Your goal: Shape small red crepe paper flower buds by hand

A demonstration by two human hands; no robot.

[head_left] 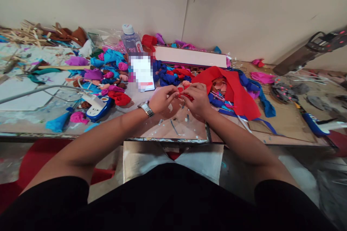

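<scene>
My left hand (162,98), a metal watch on its wrist, and my right hand (197,98) meet over the middle of the work table (284,130). Both pinch a small piece of red fabric (185,94) between their fingertips, just above the tabletop. A large sheet of red fabric (233,86) lies immediately right of my right hand. A phone (142,73) lies flat just beyond my left hand. Small scraps dot the table under my hands.
Rolled fabric pieces in blue, pink, purple and red (108,75) crowd the left and back. A water bottle (131,41) and a long white box (191,56) stand by the wall. A blue-white power strip (98,107) lies left; wooden sticks (24,32) far left; tools (287,90) right.
</scene>
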